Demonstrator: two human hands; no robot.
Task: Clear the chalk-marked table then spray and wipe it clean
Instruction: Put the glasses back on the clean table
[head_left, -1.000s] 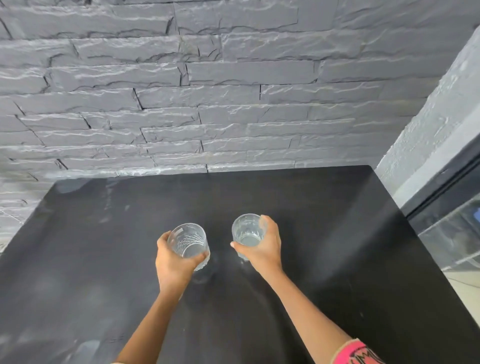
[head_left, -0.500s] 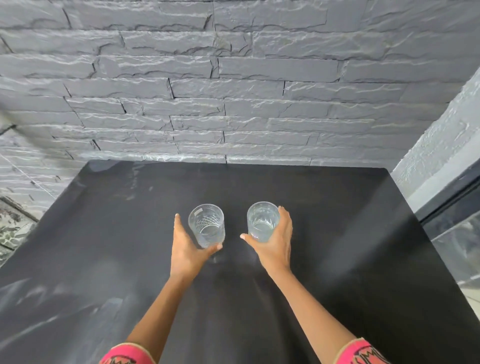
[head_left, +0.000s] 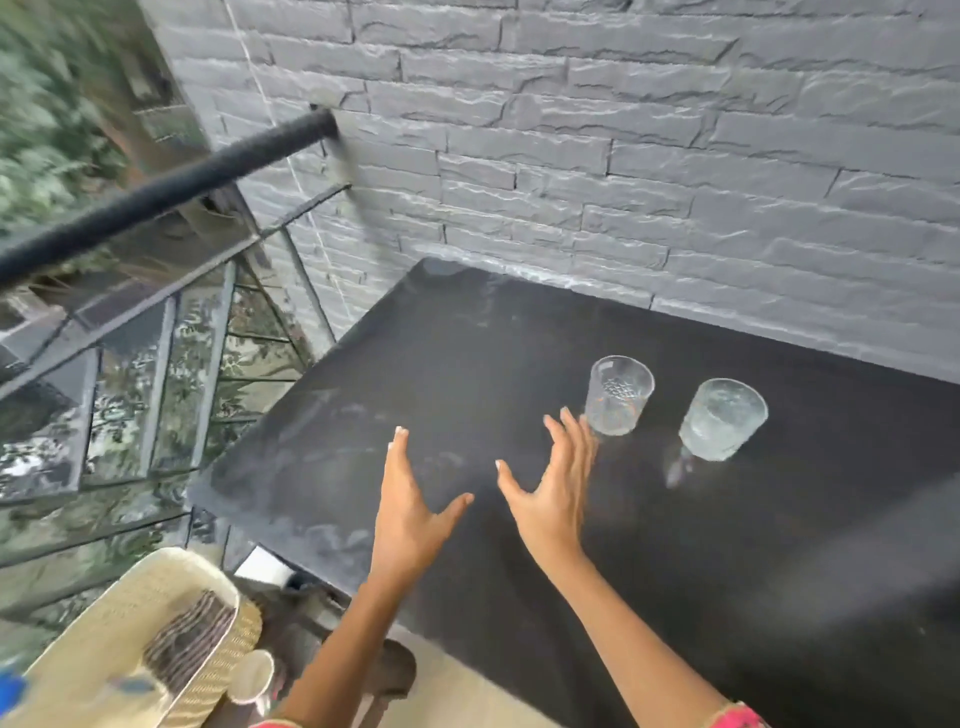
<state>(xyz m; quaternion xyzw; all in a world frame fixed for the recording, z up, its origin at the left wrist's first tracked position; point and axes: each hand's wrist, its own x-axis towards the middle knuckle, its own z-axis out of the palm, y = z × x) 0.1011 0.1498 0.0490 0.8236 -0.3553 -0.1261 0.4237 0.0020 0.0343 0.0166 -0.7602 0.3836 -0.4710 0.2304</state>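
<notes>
On the black matte bench (head_left: 727, 597), hazed with pale chalk smears toward its left half, two tumblers upright and apart from each other: a clear cut-glass tumbler with a diamond pattern (head_left: 618, 396) on the left and a clear frosted-looking glass tumbler (head_left: 723, 420) on the right, both in the far part of the top, near the wall but not against it. Far edge of the bench tight along the grey rough-stone wall (head_left: 623, 156); left edge running just beside a black metal railing with glass panels (head_left: 156, 192); front left corner rounded. Open bench surface to the left of the tumblers and in front of them. Above the chalky middle, the left grip (head_left: 410, 512) spread, fingers straight, thumb out, holding nothing. Next to it, the right grip (head_left: 553, 488) likewise spread and holding nothing, fingertips just beside the base of the diamond-pattern tumbler; touching or not, impossible to tell. Right side of the bench cut off by the frame, as is most of a pink patterned sleeve (head_left: 737, 719) at the bottom. Below the front left corner, a pale woven basket (head_left: 130, 623) with a darker woven piece in it, blurred; small things beside it too smeared to name. Greenery beyond the railing blurred as well.
</notes>
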